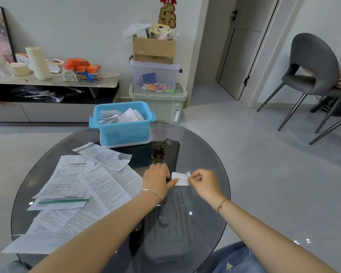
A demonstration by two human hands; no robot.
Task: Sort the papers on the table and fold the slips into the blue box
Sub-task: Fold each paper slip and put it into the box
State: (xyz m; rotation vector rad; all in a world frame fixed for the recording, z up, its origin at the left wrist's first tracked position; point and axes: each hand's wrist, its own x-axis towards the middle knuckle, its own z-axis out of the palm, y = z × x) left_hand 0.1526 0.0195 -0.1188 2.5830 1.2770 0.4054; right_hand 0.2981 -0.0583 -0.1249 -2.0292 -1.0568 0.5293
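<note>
I see both hands on one slip over the glass surface (205, 154).
The left hand (158, 179) grips the slip (180, 179) by its left end, fingertips hidden; the right hand (202, 181) pinches its right end. Its print is unreadable. Papers (83, 186) lie left, the blue box (124, 129) at the far edge, a grey chair (313, 66) beyond.

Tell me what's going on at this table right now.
A person seated at the round glass table is working a small white slip between both hands. The left hand holds its left edge and the right hand pinches its right end. The blue box at the table's far side holds several folded slips. A spread of printed sheets lies unsorted on the table's left part.
</note>
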